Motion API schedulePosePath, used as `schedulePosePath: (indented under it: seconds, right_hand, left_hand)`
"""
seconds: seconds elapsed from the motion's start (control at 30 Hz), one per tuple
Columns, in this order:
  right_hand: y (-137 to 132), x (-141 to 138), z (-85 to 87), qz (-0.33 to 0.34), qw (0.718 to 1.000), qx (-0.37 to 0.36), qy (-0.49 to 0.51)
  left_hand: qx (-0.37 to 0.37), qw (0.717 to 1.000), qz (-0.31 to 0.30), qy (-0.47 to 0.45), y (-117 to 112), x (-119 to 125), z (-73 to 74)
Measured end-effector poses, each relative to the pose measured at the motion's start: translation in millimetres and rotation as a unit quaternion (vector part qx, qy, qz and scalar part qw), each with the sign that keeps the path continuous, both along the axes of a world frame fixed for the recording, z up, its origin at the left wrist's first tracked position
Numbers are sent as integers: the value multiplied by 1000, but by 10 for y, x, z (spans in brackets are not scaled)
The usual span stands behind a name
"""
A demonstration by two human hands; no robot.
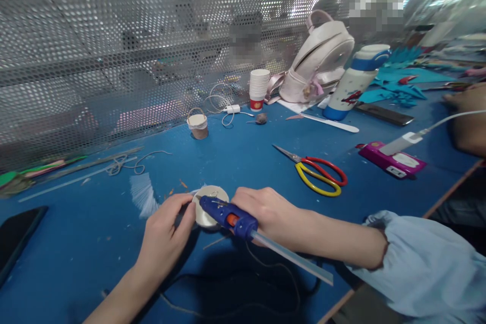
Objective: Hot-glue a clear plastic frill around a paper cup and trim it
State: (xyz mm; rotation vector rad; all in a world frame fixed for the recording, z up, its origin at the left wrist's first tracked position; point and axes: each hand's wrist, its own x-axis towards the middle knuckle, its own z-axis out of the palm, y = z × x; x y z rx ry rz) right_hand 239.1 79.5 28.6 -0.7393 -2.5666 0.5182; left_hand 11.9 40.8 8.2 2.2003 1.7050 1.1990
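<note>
My right hand [261, 207] grips a blue hot glue gun [228, 212] with an orange part on its body. A long clear glue stick [292, 257] juts from the gun's back end. The gun's nozzle reaches over a white paper cup [205, 218], seen from above on the blue table. With thumb and fingers closed at its left side, my left hand [170, 225] holds the cup by the rim. The gun covers part of the cup's inside. The trigger and most of the handle are hidden behind my right hand.
Red-and-yellow scissors [317, 172] lie to the right, near a purple power strip [393, 159]. Behind stand a small handled cup [198, 125], stacked paper cups [258, 90], a backpack [319, 61] and a bottle [355, 83]. A dark cord [228, 311] loops in front; a phone [18, 235] lies left.
</note>
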Motion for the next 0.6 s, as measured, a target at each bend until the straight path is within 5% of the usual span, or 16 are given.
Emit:
schedulePosePath:
  seconds: [0.6]
  right_hand:
    - [-8,22,1,-9,1000,-6,-6]
  left_hand:
    - [18,1000,-10,14,4,-5,3]
